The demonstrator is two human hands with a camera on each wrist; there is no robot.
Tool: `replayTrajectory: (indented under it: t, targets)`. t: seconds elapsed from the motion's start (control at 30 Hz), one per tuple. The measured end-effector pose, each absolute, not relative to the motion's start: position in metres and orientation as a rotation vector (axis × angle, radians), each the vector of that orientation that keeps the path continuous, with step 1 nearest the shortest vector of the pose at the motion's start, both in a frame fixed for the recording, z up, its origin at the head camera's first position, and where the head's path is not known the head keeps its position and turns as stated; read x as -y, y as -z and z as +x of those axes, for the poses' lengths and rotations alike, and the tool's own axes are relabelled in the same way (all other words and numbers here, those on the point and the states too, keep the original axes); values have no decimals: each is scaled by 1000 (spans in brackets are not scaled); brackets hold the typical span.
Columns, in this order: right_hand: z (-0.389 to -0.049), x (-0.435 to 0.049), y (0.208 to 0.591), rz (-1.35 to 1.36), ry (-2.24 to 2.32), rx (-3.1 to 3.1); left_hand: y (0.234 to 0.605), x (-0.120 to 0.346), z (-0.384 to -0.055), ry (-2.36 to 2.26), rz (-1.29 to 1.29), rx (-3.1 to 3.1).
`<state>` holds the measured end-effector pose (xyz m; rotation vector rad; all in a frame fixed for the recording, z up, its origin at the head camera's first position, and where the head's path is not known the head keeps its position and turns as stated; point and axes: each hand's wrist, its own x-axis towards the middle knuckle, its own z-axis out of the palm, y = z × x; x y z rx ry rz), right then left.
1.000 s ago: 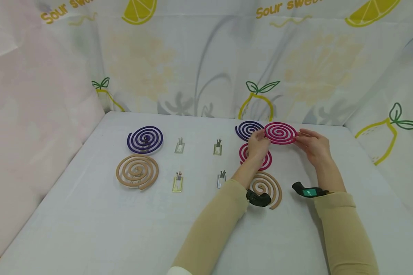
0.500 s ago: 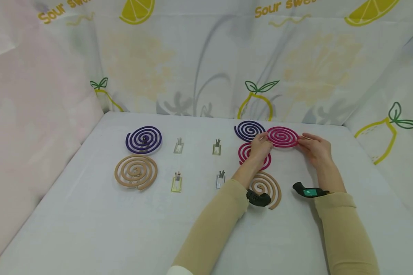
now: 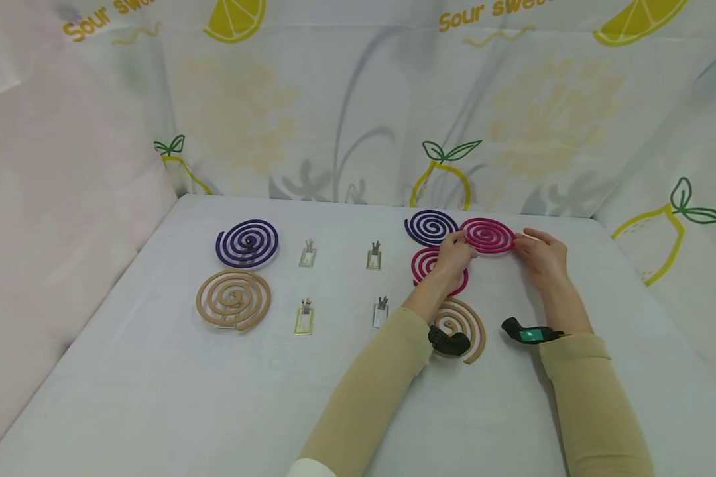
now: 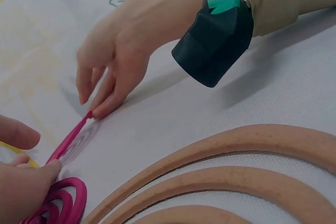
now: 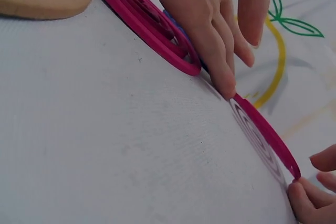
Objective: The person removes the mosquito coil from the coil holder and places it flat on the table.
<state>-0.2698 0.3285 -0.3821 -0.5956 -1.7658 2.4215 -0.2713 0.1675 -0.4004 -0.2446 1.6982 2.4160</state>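
Fingers of the left hand point(image 3: 451, 257) pinch the left rim of a pink coil point(image 3: 487, 236); fingers of the right hand point(image 3: 543, 257) pinch its right rim. Coil is at the far right of the table point(image 3: 501, 411), just right of a purple coil point(image 3: 432, 227) and beyond a second pink coil point(image 3: 423, 264). Wrist views show a spiral shadow beneath, so it seems held just above the table; left edge is partly hidden, can't tell whether any of it touches.

Handling, as I judge it: light, stiff but brittle, dry rather than slippery; inner turns probably springy. Best hold: outer rim, opposite sides, gentle pinch, no twisting.

Lie: spiral face up, close to level, nearly edge-on from the wrists. Round, so no true long axis; line between grips runs left to right. Free outer end not made out.
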Motion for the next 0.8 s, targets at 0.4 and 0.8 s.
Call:
replayTrajectory:
  t: [0.4, 0.8]
  targets:
    - [-274, -321, 379, -584, -2437, 1834, 398, -165, -270, -2265, -191, -1778]
    - [-274, -318, 377, -560, -2446, 1837, 400, -172, -271, -2234, -139, -1850]
